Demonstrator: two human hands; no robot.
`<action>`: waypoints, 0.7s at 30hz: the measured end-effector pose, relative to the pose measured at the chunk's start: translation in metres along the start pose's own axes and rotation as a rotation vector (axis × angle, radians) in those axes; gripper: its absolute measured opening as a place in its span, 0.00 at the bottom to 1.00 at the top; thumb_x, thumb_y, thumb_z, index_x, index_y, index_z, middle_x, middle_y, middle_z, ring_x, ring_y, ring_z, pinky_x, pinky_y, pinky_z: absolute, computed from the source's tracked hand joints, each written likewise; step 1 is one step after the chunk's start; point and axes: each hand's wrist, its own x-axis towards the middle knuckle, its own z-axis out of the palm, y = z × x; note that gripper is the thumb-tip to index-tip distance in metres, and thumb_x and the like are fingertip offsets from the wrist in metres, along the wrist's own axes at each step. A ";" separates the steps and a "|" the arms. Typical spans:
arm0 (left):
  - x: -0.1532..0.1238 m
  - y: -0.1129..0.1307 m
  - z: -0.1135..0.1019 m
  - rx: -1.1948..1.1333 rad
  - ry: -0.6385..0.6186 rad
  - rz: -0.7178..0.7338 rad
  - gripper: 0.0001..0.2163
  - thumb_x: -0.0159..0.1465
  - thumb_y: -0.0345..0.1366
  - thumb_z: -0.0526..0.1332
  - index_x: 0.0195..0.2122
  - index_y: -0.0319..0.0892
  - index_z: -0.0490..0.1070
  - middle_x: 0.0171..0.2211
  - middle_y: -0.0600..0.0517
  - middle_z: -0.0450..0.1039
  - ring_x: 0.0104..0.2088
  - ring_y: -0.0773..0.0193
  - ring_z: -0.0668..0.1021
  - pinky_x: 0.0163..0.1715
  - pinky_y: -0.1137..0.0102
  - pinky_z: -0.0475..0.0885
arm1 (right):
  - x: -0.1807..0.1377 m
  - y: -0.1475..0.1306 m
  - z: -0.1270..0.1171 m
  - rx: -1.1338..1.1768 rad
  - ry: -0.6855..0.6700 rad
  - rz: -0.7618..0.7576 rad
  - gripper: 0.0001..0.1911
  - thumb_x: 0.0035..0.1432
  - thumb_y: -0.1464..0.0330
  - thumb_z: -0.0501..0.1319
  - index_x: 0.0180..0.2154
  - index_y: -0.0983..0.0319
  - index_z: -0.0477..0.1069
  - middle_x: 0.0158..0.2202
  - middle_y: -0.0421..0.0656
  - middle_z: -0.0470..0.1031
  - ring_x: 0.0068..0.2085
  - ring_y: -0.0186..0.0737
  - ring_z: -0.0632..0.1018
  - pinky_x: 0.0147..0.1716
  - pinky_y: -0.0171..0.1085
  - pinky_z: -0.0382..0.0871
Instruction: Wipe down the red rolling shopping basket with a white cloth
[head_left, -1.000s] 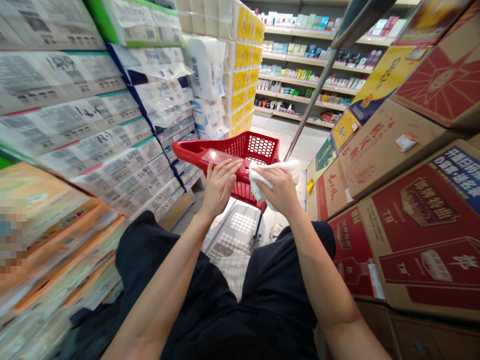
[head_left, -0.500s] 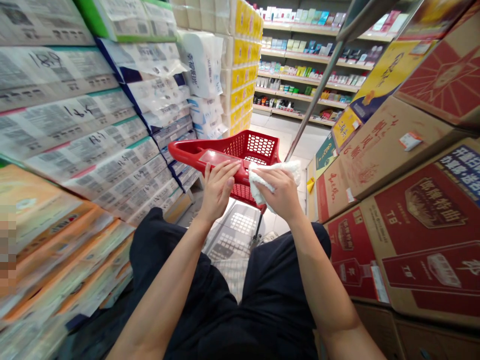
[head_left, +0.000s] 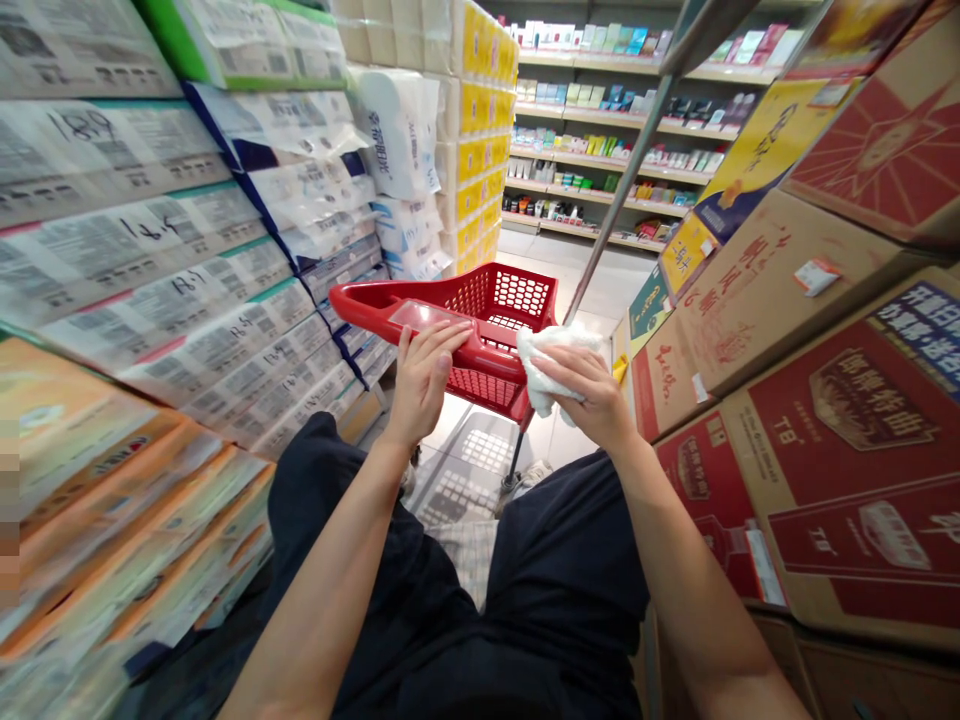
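Note:
A red plastic shopping basket (head_left: 491, 380) stands before my knees, its perforated walls angled away from me. My left hand (head_left: 421, 385) lies on the panel of its broad red handle (head_left: 356, 300), fingers stretched out flat on top and the thumb on the near side. At the handle's right end, my right hand (head_left: 589, 390) is closed on a bunched white cloth (head_left: 536, 375), which touches the red plastic. The palm side of this hand is hidden, as is part of the cloth under the fingers.
Stacked paper packs (head_left: 142, 240) rise close on my left, with orange packs (head_left: 112, 470) below. Red and brown cartons (head_left: 847, 400) line the right side. A grey metal pole (head_left: 630, 180) slants up beyond the basket. Stocked shelves (head_left: 600, 150) stand at the back.
My right hand and the white cloth have moved right along the handle, to its end. The cloth looks more bunched. My left hand stays on the handle panel.

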 end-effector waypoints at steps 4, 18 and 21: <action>0.000 0.001 0.001 -0.023 0.014 0.000 0.23 0.74 0.41 0.38 0.55 0.47 0.70 0.57 0.53 0.71 0.62 0.63 0.67 0.68 0.55 0.43 | -0.017 0.033 -0.006 0.242 0.058 0.203 0.18 0.63 0.62 0.60 0.55 0.49 0.72 0.60 0.38 0.70 0.61 0.45 0.70 0.62 0.46 0.63; -0.001 0.000 0.001 0.005 -0.013 0.016 0.23 0.74 0.42 0.37 0.57 0.47 0.68 0.58 0.52 0.70 0.62 0.63 0.65 0.68 0.55 0.43 | 0.026 -0.053 0.015 -0.263 -0.025 0.175 0.16 0.66 0.66 0.56 0.54 0.53 0.72 0.53 0.42 0.76 0.54 0.47 0.74 0.56 0.49 0.60; 0.000 0.001 0.002 0.013 -0.013 0.010 0.23 0.74 0.43 0.37 0.58 0.47 0.68 0.58 0.52 0.70 0.62 0.63 0.65 0.67 0.55 0.43 | 0.051 -0.071 0.031 -0.375 -0.088 0.212 0.15 0.66 0.66 0.56 0.52 0.57 0.73 0.51 0.46 0.78 0.50 0.49 0.74 0.52 0.49 0.62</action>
